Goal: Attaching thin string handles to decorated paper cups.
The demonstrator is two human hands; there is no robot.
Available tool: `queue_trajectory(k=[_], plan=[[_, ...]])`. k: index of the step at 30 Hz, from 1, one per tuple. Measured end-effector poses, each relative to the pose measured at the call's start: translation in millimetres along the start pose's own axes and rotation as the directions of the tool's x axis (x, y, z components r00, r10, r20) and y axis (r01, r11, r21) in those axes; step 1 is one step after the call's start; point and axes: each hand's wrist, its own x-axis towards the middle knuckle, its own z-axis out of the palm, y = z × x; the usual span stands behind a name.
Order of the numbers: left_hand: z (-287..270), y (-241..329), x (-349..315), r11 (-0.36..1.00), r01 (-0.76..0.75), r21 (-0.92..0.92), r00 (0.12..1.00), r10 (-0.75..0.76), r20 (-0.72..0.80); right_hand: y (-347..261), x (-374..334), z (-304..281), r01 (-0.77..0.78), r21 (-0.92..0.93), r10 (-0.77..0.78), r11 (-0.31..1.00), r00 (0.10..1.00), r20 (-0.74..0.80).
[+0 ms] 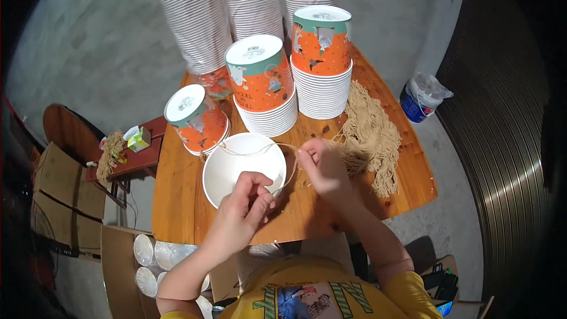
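Observation:
A white paper bucket (227, 168) lies in front of me with its open mouth facing me. A thin tan twine (294, 171) loops across its far rim and runs down to my hands. My right hand (323, 172) pinches the twine just right of the bucket. Over the bucket's near right rim is my left hand (243, 210), its fingers curled and thumb against them, closed on the twine's other part. A heap of tan twine strands (371, 139) spreads on the table beside my right hand.
Upside-down orange-and-green printed bucket stacks (263, 85) stand beyond my hands on the wooden table (183, 215). Tall plastic-wrapped stacks (195, 23) rise behind. A red bench (136, 156) holds tissues and more twine at left. Below is a carton (121, 260) of buckets; a blue pail (415, 103) sits right.

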Motion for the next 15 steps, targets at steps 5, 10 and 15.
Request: queue_trajectory(k=[5,10,15], plan=[[-8,16,14,0.977,-0.095,0.19,0.987,0.067,0.147,-55,-34,-4,-0.249,0.683,0.034,0.687,0.949,0.312],[-6,20,20,0.965,-0.089,0.248,0.979,0.039,0.201,-48,-52,-1,-0.102,0.429,0.009,0.898,0.977,0.213],[-16,4,14,0.943,-0.1,0.317,0.992,0.07,0.103,-57,-68,6,-0.052,0.223,0.04,0.973,0.998,0.058]])
